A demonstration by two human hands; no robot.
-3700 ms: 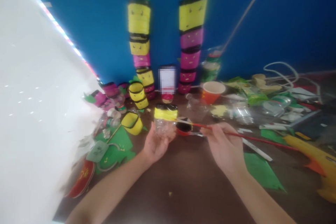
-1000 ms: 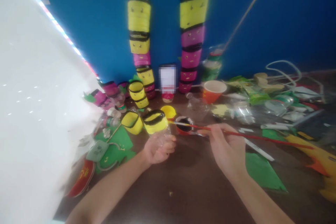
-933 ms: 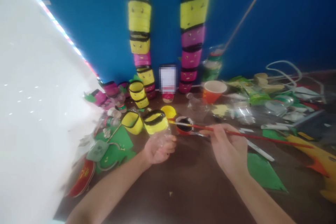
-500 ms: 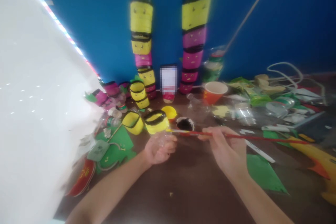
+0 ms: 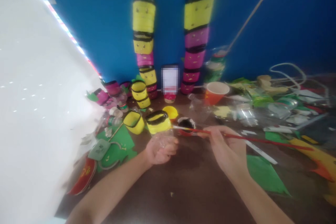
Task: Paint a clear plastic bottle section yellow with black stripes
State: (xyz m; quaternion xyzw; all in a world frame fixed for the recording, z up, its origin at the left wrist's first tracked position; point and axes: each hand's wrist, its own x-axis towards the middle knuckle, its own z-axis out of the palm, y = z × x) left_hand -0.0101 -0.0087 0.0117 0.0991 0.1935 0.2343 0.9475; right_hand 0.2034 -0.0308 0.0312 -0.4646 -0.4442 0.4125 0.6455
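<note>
My left hand (image 5: 161,148) is wrapped round the clear lower end of a yellow cup (image 5: 158,126) with a black rim. A long red paintbrush (image 5: 244,136) is pinched in my right hand (image 5: 227,148), its pale tip close to the cup's right side. Just behind the brush is a small container of black paint (image 5: 186,124). A yellow lid or dish (image 5: 170,112) lies behind the cup. Another yellow cup (image 5: 133,122) with a black rim tilts to the left of the held one.
Two tall yellow and pink stacks (image 5: 144,17) stand against the blue wall. An orange paper cup (image 5: 216,92), clear plastic pieces and a white pen (image 5: 261,152) are on the right. Green sheets (image 5: 123,140) and a red lid (image 5: 83,178) lie left.
The brush tip has shifted slightly right and up relative to the held cup. Both hands keep their grips. The whole scene has shifted slightly to the right in view.
</note>
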